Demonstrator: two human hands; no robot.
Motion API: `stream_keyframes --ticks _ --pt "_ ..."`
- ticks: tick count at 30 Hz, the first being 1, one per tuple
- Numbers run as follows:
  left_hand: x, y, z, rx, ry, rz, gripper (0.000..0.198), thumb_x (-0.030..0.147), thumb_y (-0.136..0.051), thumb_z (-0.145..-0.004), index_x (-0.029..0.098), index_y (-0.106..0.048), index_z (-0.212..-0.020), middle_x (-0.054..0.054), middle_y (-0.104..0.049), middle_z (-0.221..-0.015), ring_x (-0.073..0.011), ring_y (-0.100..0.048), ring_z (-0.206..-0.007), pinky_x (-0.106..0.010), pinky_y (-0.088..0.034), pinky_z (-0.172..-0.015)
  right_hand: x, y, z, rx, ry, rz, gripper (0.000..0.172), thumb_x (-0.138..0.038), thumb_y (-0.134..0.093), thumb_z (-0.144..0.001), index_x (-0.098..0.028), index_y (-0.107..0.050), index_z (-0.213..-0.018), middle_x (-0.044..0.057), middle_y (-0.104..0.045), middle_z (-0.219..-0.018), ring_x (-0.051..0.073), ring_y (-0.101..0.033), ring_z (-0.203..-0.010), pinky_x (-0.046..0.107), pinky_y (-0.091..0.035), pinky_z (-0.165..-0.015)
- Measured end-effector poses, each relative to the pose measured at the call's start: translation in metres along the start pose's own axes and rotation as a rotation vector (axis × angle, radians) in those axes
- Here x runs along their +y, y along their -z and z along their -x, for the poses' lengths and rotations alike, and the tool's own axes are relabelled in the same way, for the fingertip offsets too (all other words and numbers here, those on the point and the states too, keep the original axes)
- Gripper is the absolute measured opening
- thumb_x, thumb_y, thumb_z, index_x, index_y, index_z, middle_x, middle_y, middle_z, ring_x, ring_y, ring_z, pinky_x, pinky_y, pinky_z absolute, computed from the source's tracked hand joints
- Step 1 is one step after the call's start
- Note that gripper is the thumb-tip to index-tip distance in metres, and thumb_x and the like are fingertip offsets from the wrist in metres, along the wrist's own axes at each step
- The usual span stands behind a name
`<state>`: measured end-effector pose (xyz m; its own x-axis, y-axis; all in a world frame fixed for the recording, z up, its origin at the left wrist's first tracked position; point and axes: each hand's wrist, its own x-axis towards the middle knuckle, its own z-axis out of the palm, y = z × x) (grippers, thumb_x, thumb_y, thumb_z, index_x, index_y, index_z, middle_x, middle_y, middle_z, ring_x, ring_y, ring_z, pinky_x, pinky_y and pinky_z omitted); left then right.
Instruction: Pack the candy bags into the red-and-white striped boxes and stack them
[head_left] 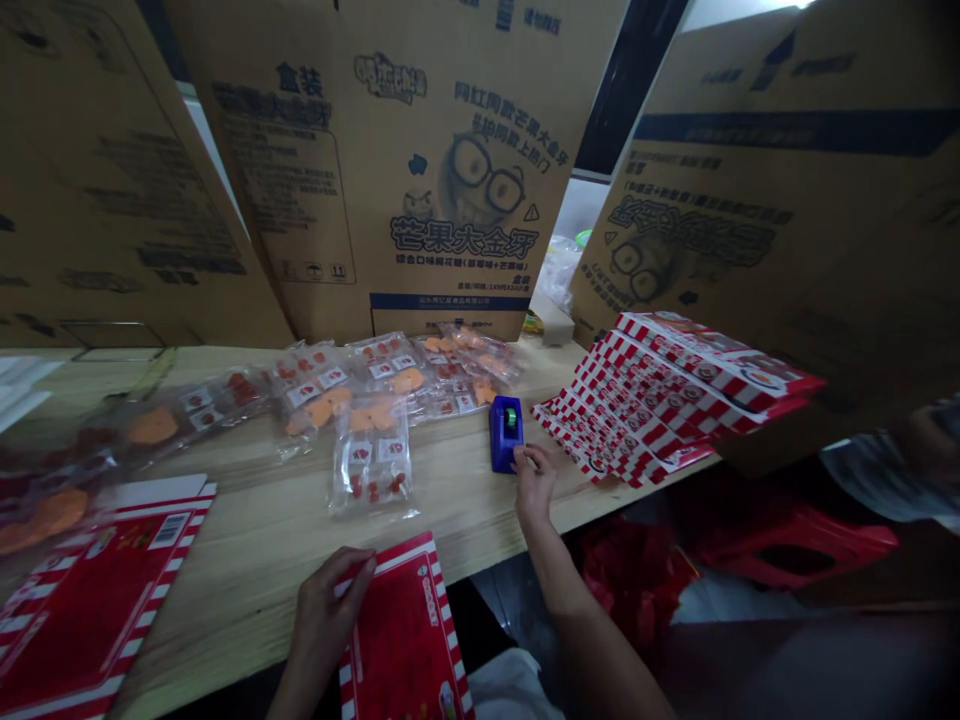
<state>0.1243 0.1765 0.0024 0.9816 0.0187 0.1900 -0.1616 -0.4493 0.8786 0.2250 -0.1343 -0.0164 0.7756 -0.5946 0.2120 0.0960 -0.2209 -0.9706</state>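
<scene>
My left hand point(326, 605) grips the top left corner of a red box with red-and-white striped edges point(409, 635) at the table's near edge. My right hand point(532, 480) reaches forward, its fingertips pinched at the near end of a small blue tape dispenser point(505, 430) with a green roll. A clear packet of small red sweets point(371, 465) lies on the wooden table point(255, 560) between the two hands.
Several clear snack packets point(390, 375) spread across the table's back. A fanned stack of flat red-and-white boxes point(660, 395) lies right. Another flat box point(82, 590) lies near left. Large cardboard cartons point(405, 160) stand behind. A red stool point(795, 540) sits below right.
</scene>
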Motion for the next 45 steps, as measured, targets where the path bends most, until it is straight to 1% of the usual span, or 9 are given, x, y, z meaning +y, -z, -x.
stream_keyframes --ticks 8,16,18,20,25,30,34,38,45 --pt "0.002 -0.003 0.001 -0.026 0.026 0.02 0.027 0.044 -0.057 -0.082 0.02 -0.068 -0.076 -0.003 -0.07 -0.078 -0.0206 -0.067 -0.074 -0.028 -0.052 -0.07 0.007 -0.003 0.034 0.212 -0.037 -0.078 0.029 -0.042 -0.062 -0.07 -0.015 -0.06 -0.062 0.01 -0.051 -0.105 0.021 -0.052 -0.098 0.034 -0.043 -0.084" --pt "0.026 -0.006 0.003 -0.004 0.051 0.066 0.021 0.032 -0.054 -0.082 0.017 -0.065 -0.072 -0.004 -0.067 -0.073 -0.0175 -0.063 -0.072 -0.026 -0.047 -0.069 0.008 0.016 0.052 0.068 -0.081 -0.01 0.025 -0.042 -0.061 -0.07 -0.017 -0.057 -0.065 0.007 -0.052 -0.098 0.02 -0.051 -0.09 0.036 -0.041 -0.086" --pt "0.03 -0.006 0.003 -0.012 0.053 0.08 0.021 0.03 -0.053 -0.083 0.017 -0.065 -0.071 -0.003 -0.065 -0.072 -0.0165 -0.062 -0.07 -0.026 -0.046 -0.068 -0.012 0.018 0.057 -0.215 -0.085 -0.003 0.024 -0.041 -0.062 -0.074 -0.017 -0.06 -0.069 0.007 -0.055 -0.095 0.02 -0.052 -0.089 0.034 -0.041 -0.084" --pt "0.033 -0.007 0.002 -0.026 0.053 0.092 0.021 0.028 -0.053 -0.083 0.016 -0.064 -0.07 -0.003 -0.064 -0.071 -0.0157 -0.06 -0.069 -0.025 -0.045 -0.067 -0.042 0.01 0.053 -0.688 -0.049 0.003 0.024 -0.039 -0.06 -0.081 -0.018 -0.06 -0.071 0.007 -0.059 -0.095 0.02 -0.054 -0.089 0.032 -0.042 -0.082" --pt "0.038 -0.012 0.001 -0.055 0.025 0.116 0.02 0.026 -0.051 -0.084 0.016 -0.061 -0.07 -0.002 -0.061 -0.071 -0.0147 -0.058 -0.069 -0.025 -0.044 -0.067 -0.118 -0.046 0.024 -1.688 0.337 0.083 0.024 -0.037 -0.057 -0.087 -0.017 -0.062 -0.075 0.006 -0.061 -0.091 0.018 -0.055 -0.089 0.03 -0.04 -0.085" --pt "0.041 -0.013 0.002 -0.05 0.031 0.107 0.017 0.023 -0.052 -0.084 0.015 -0.061 -0.073 -0.003 -0.063 -0.073 -0.0155 -0.058 -0.07 -0.026 -0.044 -0.069 -0.132 -0.095 0.026 -2.103 0.556 0.214 0.022 -0.033 -0.063 -0.081 -0.015 -0.064 -0.068 0.0 -0.059 -0.072 0.015 -0.053 -0.075 0.026 -0.04 -0.076" --pt "0.043 -0.014 0.004 -0.049 0.028 0.099 0.014 0.021 -0.052 -0.082 0.015 -0.062 -0.074 -0.003 -0.064 -0.073 -0.0161 -0.06 -0.072 -0.026 -0.044 -0.07 -0.13 -0.106 0.038 -2.172 0.663 0.362 0.017 -0.027 -0.067 -0.078 -0.015 -0.065 -0.066 -0.001 -0.058 -0.067 0.013 -0.051 -0.069 0.022 -0.037 -0.068" --pt "0.047 -0.014 0.004 -0.062 0.03 0.097 0.015 0.019 -0.051 -0.082 0.015 -0.061 -0.072 -0.003 -0.064 -0.072 -0.0158 -0.059 -0.071 -0.026 -0.044 -0.068 -0.138 -0.101 0.044 -1.969 0.849 0.627 0.022 -0.03 -0.07 -0.075 -0.015 -0.063 -0.06 0.001 -0.057 -0.064 0.014 -0.05 -0.066 0.023 -0.032 -0.061" --pt "0.049 -0.01 0.005 -0.05 0.051 0.088 0.015 0.021 -0.052 -0.084 0.015 -0.061 -0.073 -0.003 -0.064 -0.073 -0.0159 -0.059 -0.072 -0.026 -0.045 -0.069 -0.13 -0.09 0.05 -1.841 0.787 0.613 0.029 -0.042 -0.074 -0.073 -0.015 -0.063 -0.071 -0.001 -0.054 -0.062 0.012 -0.045 -0.06 0.023 -0.027 -0.057"
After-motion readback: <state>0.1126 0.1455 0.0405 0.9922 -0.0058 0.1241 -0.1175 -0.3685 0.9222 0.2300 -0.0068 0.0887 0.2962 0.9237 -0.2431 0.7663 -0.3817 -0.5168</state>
